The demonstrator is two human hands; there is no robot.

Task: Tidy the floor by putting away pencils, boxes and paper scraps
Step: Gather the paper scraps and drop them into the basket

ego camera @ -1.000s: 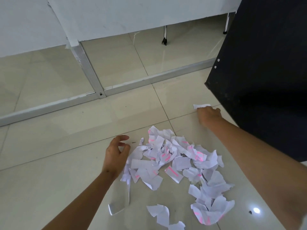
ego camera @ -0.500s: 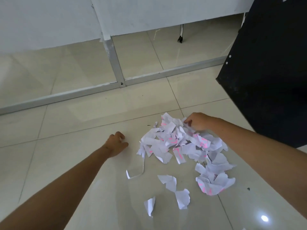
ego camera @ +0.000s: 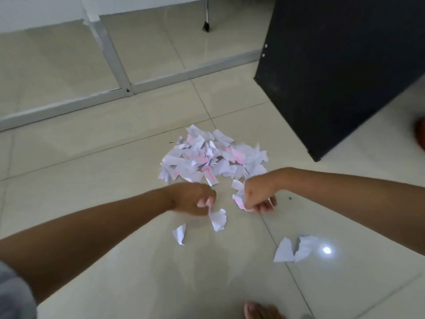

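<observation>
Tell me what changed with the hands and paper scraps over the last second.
Both hands pulled back from the pile's far side to its near edge. The left hand now pinches a white scrap; the right hand closed on a pink-marked scrap. The main pile and black panel stay put.

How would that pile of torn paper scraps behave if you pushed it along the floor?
The paper scraps look thin and curled, so probably light and floppy. On the glossy floor they would likely slide easily, though loose pieces may scatter.
</observation>
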